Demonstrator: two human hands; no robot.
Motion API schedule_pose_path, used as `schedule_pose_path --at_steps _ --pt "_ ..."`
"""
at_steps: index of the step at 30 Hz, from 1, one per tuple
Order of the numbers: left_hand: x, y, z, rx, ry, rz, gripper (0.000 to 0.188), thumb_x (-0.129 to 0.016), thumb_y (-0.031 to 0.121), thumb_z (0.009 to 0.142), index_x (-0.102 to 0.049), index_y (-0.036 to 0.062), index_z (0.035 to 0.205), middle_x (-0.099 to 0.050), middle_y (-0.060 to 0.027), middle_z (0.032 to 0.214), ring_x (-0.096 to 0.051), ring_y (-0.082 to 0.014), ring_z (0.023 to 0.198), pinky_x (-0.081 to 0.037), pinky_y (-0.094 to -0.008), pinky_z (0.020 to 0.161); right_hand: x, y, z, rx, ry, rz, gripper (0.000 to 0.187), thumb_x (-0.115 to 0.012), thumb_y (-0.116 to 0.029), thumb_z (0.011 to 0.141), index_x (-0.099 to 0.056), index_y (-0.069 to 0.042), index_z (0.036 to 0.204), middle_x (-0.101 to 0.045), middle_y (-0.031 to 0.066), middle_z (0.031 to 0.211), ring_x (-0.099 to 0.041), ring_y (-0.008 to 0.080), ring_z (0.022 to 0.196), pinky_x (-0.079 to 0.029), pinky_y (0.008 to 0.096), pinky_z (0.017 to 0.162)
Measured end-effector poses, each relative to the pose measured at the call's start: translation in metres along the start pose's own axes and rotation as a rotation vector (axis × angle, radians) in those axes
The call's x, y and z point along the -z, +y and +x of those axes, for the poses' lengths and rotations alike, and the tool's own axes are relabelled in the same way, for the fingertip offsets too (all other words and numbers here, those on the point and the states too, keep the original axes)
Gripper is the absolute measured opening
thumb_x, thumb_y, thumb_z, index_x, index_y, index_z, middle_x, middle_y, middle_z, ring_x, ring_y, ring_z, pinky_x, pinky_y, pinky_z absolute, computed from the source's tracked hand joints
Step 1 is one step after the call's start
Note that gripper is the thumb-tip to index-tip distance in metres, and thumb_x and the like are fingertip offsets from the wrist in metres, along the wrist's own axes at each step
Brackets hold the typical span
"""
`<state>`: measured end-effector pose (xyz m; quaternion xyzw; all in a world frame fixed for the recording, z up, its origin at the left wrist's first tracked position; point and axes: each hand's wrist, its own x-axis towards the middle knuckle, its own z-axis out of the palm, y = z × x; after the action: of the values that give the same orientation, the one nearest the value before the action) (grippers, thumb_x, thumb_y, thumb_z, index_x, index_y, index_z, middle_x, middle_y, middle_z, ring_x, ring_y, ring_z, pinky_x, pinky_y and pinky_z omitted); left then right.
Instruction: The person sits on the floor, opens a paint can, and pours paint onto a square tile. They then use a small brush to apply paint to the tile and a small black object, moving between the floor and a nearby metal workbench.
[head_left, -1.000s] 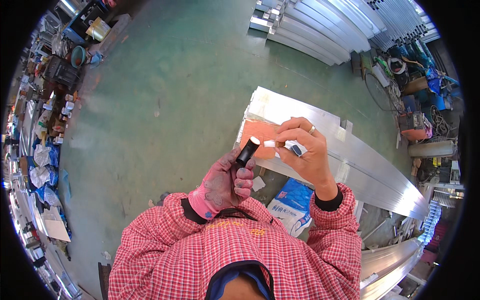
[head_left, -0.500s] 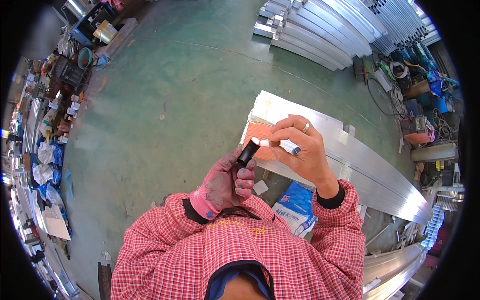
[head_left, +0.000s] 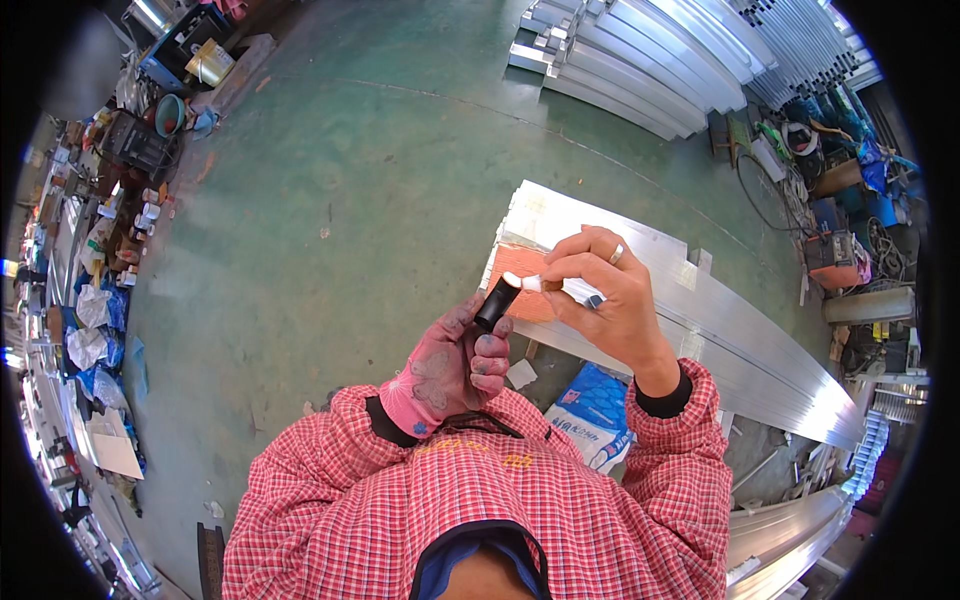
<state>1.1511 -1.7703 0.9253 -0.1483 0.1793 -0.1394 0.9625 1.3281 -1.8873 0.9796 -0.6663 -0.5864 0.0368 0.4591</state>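
In front of my chest, my left hand (head_left: pixel 445 368), in a stained pink glove, is closed around a short black cylinder (head_left: pixel 496 305). The cylinder leans to the upper right, and its upper end shows white. My bare right hand (head_left: pixel 607 295), with a ring on one finger, pinches a small white piece (head_left: pixel 533 284) right beside that end. Whether the piece touches the cylinder is hard to tell. A small dark-tipped thing (head_left: pixel 594 301) shows below the right fingers; I cannot tell whether it is held.
Beneath my right hand, long silvery metal profiles (head_left: pixel 735 310) run to the right, with an orange-brown sheet (head_left: pixel 507 268) at their near end. A blue and white bag (head_left: pixel 592 405) lies below. More profiles (head_left: pixel 640 65) are stacked far right. Clutter (head_left: pixel 105 300) lines the left side.
My right hand has shifted very slightly to the right with the white piece. The left hand and the black cylinder stay in place.
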Motion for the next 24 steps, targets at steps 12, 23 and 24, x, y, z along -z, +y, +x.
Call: schedule_pose_path --at_steps 12,23,24 --pt "-0.012 -0.002 0.005 -0.11 0.142 0.248 0.04 -0.054 0.046 0.09 -0.053 0.0061 0.088 -0.037 0.0063 0.06 -0.034 -0.0074 0.05 -0.033 -0.0204 0.046 0.01 -0.002 0.004 -0.01 0.009 -0.006 0.024 -0.08 -0.01 0.061 -0.064 -0.011 0.079 -0.062 -0.0008 0.081 -0.06 0.0189 0.08 -0.043 0.0332 0.083" --pt "-0.014 -0.006 0.007 -0.173 0.18 0.312 0.039 -0.053 0.045 0.091 -0.053 0.0062 0.089 -0.041 0.0053 0.061 -0.036 -0.0076 0.05 -0.033 -0.0206 0.046 0.013 -0.003 0.005 -0.021 -0.025 0.013 0.022 -0.071 0.003 0.066 -0.064 -0.01 0.083 -0.062 -0.0013 0.079 -0.059 0.0164 0.077 -0.039 0.0415 0.096" --pt "-0.013 -0.006 0.007 -0.176 0.175 0.316 0.039 -0.053 0.045 0.091 -0.053 0.0062 0.089 -0.041 0.0052 0.061 -0.036 -0.0077 0.05 -0.034 -0.0206 0.046 0.014 -0.003 0.005 -0.014 -0.026 0.014 0.023 -0.07 0.003 0.066 -0.064 -0.011 0.083 -0.062 -0.0013 0.079 -0.06 0.0163 0.077 -0.039 0.0415 0.096"
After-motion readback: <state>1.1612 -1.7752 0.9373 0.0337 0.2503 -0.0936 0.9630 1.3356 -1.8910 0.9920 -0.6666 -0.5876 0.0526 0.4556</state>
